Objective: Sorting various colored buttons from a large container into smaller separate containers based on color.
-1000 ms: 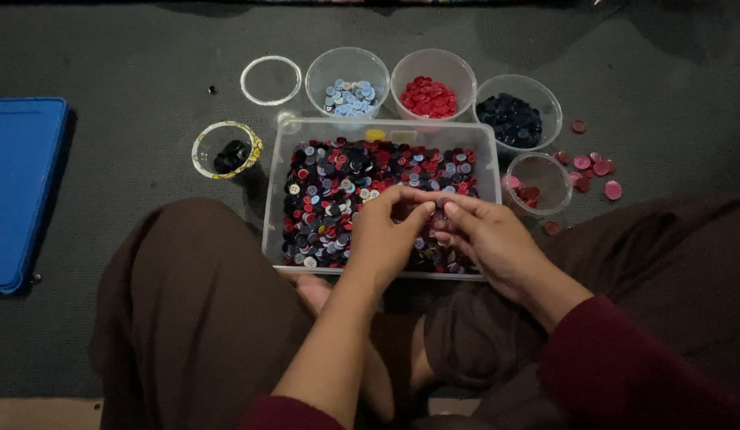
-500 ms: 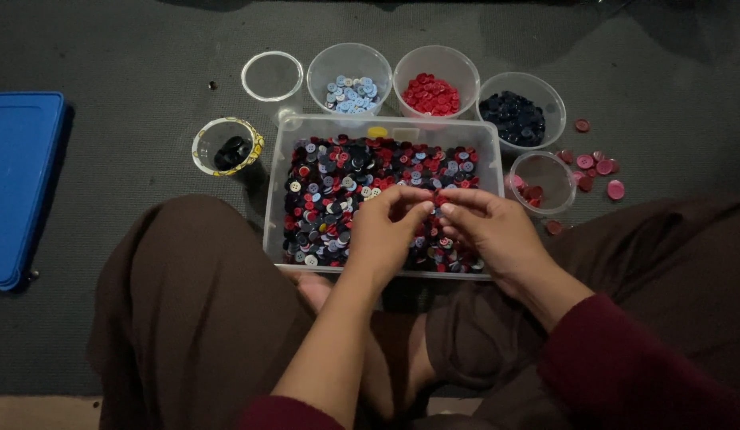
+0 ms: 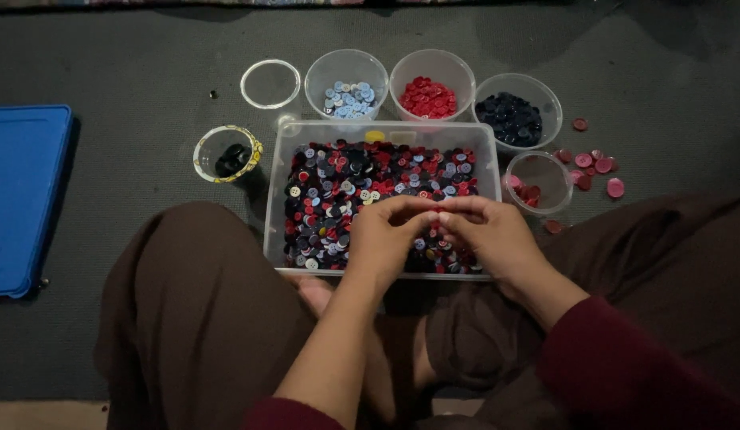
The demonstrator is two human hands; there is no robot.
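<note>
A clear plastic bin (image 3: 276, 199) full of mixed red, dark blue, light blue and white buttons (image 3: 346, 191) sits on the dark carpet in front of my crossed legs. My left hand (image 3: 382, 239) and my right hand (image 3: 493, 235) hover over the bin's near half. Their fingertips meet in a pinch on a small button that is mostly hidden between them. The fingers of both hands are curled closed.
Behind the bin stand round clear cups: light blue buttons (image 3: 346, 97), red buttons (image 3: 430, 95), dark navy buttons (image 3: 509, 118). A small cup of pink buttons (image 3: 537, 183) and loose pink buttons (image 3: 597, 163) lie right. An empty clear ring (image 3: 270, 84), a yellow-rimmed cup (image 3: 227, 155) and a blue lid (image 3: 19, 199) lie left.
Both hands stay pinched together over the bin. The fingertips have shifted slightly, working at the same spot.
</note>
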